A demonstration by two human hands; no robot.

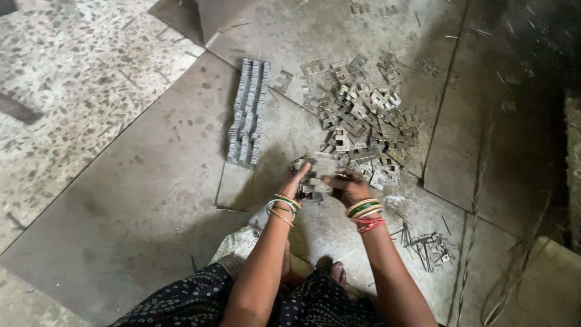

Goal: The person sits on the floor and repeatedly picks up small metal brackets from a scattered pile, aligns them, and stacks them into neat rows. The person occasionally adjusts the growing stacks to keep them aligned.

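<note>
My left hand [295, 181] and my right hand [347, 184] meet over the floor and together grip a small bunch of flat metal stampings [316, 172], pressed between the two palms. Both wrists carry bangles. Just beyond the hands lies a loose heap of the same notched metal pieces [363, 115]. To the left of the heap sits a long neat stack of aligned pieces [248, 112], laid in a row on the metal sheet.
I sit on a grey metal floor sheet [151, 200] with terrazzo floor [72, 79] to the left. A small cluster of nails and scraps [426, 242] lies right of my right arm. My foot [338, 272] shows between my arms.
</note>
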